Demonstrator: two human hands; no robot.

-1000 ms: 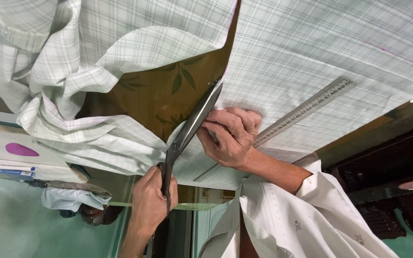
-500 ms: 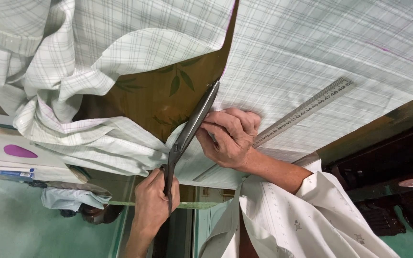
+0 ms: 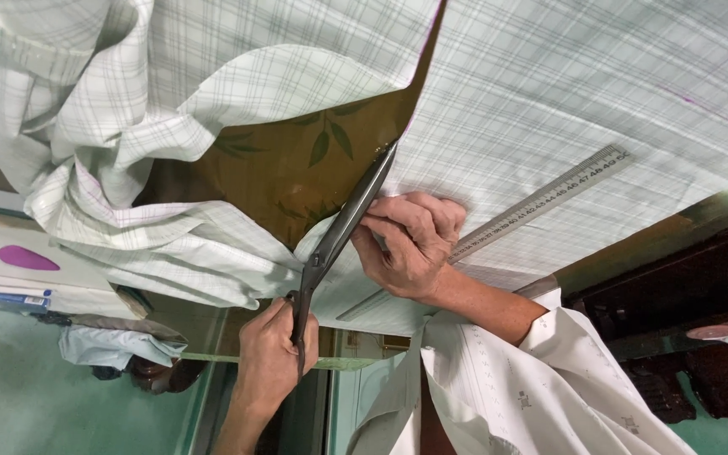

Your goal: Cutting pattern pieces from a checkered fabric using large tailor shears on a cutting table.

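Head view, steel scissors, plaid cloth

At the left edge of the view, below the bunched cloth, lies a flat white package bearing a purple oval label. Just under it, along the package's lower edge, runs a narrow white strip with a blue label. No signs or screens show anywhere around the worktop.

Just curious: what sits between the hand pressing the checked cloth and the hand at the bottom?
In the head view, long dark scissors run between the right hand and left hand.
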